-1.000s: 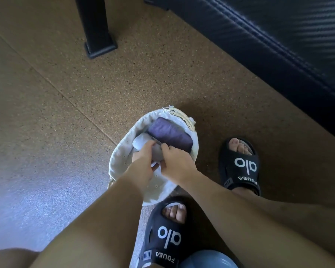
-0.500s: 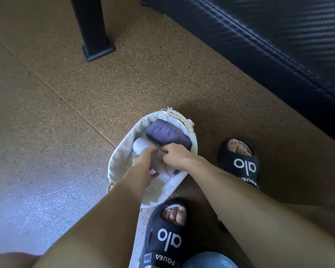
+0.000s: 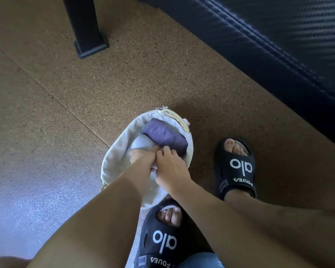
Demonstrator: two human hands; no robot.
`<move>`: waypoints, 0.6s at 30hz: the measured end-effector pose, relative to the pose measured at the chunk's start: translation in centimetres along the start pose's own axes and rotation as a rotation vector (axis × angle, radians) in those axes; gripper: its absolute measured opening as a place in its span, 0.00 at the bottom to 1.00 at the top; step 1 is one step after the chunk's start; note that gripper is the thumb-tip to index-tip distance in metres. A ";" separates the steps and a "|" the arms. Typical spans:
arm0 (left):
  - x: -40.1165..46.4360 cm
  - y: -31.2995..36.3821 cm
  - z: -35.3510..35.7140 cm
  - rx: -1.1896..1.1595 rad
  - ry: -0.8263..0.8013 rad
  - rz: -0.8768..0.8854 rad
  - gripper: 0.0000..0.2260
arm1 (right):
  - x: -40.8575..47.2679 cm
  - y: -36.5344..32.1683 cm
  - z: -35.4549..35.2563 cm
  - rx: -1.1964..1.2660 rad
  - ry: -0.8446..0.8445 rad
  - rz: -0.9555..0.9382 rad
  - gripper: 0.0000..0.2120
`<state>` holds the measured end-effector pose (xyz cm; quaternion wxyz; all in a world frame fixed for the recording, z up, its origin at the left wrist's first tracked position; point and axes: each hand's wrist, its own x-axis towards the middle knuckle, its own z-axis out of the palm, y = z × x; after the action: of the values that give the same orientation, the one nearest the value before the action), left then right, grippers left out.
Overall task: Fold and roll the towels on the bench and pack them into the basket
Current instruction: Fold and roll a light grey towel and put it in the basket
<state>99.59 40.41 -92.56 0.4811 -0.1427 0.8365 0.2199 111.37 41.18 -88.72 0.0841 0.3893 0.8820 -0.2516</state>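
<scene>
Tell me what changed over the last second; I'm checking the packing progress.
Both hands, left hand and right hand, pushed the pale towel deeper into the basket, beside the purple towel; less of the pale roll shows now. Both hands keep hold of it. The purple towel, basket and sandalled feet stayed put.

Dim warm indoor light; cool bluish glare on floor [image 3: 23, 200] lower left. Soft shadows around basket [image 3: 112, 161] and slides. Wide-angle bending at edges, forearms near the camera soft, centre sharp.
</scene>
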 end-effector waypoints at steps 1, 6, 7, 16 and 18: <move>-0.9 0.2 -0.2 -0.006 0.018 0.015 0.42 | 0.0 -0.4 -0.1 -0.011 -0.016 0.011 0.24; -2.0 0.3 -0.9 -0.010 0.183 0.055 0.34 | 0.2 -0.8 0.9 -0.122 0.095 0.038 0.07; -2.3 0.0 -1.1 0.082 0.227 0.120 0.33 | 0.1 -0.8 0.9 -0.121 0.103 0.030 0.05; -1.6 -0.1 -1.5 0.288 0.232 0.325 0.23 | 0.3 -0.7 1.7 -0.175 0.093 0.008 0.09; -0.9 0.7 -1.2 0.322 0.241 0.259 0.26 | 0.4 -1.0 1.6 -0.169 0.048 0.026 0.07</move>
<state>98.83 40.48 -91.13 0.3620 0.0190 0.9236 0.1248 110.26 40.06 -89.81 0.0988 0.3984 0.8967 -0.1656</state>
